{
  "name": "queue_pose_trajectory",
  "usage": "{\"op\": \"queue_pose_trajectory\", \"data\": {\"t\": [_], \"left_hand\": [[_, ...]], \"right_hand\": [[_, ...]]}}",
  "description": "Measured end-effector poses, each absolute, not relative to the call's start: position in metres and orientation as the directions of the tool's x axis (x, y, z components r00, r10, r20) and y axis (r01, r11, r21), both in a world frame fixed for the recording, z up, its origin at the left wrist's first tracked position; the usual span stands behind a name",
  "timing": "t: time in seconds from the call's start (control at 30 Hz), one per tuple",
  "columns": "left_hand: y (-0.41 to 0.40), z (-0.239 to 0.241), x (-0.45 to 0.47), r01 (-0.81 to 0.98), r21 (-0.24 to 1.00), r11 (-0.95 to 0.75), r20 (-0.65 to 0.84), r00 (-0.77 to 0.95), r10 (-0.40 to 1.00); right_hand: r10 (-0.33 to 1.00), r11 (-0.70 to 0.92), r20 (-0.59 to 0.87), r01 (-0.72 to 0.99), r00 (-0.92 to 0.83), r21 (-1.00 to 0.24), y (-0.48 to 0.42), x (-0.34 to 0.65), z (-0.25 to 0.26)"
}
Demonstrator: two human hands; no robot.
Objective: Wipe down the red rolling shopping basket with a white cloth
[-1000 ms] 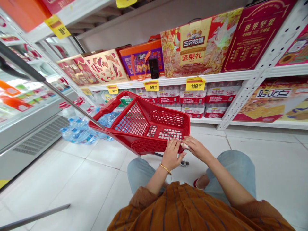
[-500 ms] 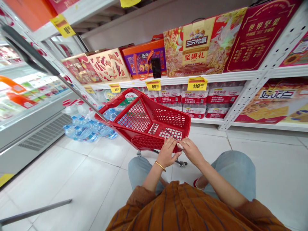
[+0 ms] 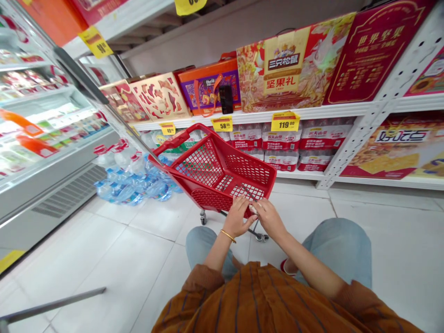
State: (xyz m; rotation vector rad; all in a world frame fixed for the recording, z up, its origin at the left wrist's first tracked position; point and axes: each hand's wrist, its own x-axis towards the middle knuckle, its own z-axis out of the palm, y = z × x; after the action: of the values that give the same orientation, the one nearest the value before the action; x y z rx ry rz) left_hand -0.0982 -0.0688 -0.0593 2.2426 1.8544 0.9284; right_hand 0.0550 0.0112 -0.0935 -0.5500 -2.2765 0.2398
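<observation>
A red plastic shopping cart (image 3: 215,182) stands tilted in front of me, its basket holding no goods. My left hand (image 3: 237,219) is curled over its near rim, thumb apart from the fingers and a gold bangle on the wrist. Close beside it, my right hand (image 3: 270,219) is closed at the same rim on a small crumpled white cloth (image 3: 253,209), perhaps a tissue. A thin dark rod (image 3: 248,190) runs inside the basket toward my fingers. How far the hands wrap under the rim is hidden.
Boxed gifts (image 3: 270,69) line the shelf ahead, with a dark phone-like object (image 3: 226,99) before one box. Shrink-wrapped bottle packs (image 3: 280,143) sit below. Large water bottles (image 3: 135,180) stand on the floor at left, near a refrigerated case (image 3: 52,194). A grey bar (image 3: 55,303) crosses lower left.
Both hands have shifted slightly left along the near rim, together with the white cloth. The cart's handle end appears farther right, and the view has turned a little.
</observation>
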Motion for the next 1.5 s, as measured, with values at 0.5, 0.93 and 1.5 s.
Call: {"op": "queue_pose_trajectory", "data": {"t": [0.5,0.93,1.5], "left_hand": [[-0.059,-0.057,-0.112,0.838,0.465,-0.286,0.419,0.076,0.905],[-0.053,-0.046,-0.104,0.917,0.316,-0.244,0.397,0.106,0.912],[-0.050,-0.065,-0.093,0.864,0.433,-0.258,0.487,0.017,0.873]], "right_hand": [[0.514,0.856,0.631,0.398,-0.581,-0.330,0.007,0.041,-0.090],[0.487,0.873,0.642,0.329,-0.593,-0.359,0.021,0.040,-0.098],[0.339,0.940,0.705,0.193,-0.623,-0.281,0.049,0.061,-0.117]]}}
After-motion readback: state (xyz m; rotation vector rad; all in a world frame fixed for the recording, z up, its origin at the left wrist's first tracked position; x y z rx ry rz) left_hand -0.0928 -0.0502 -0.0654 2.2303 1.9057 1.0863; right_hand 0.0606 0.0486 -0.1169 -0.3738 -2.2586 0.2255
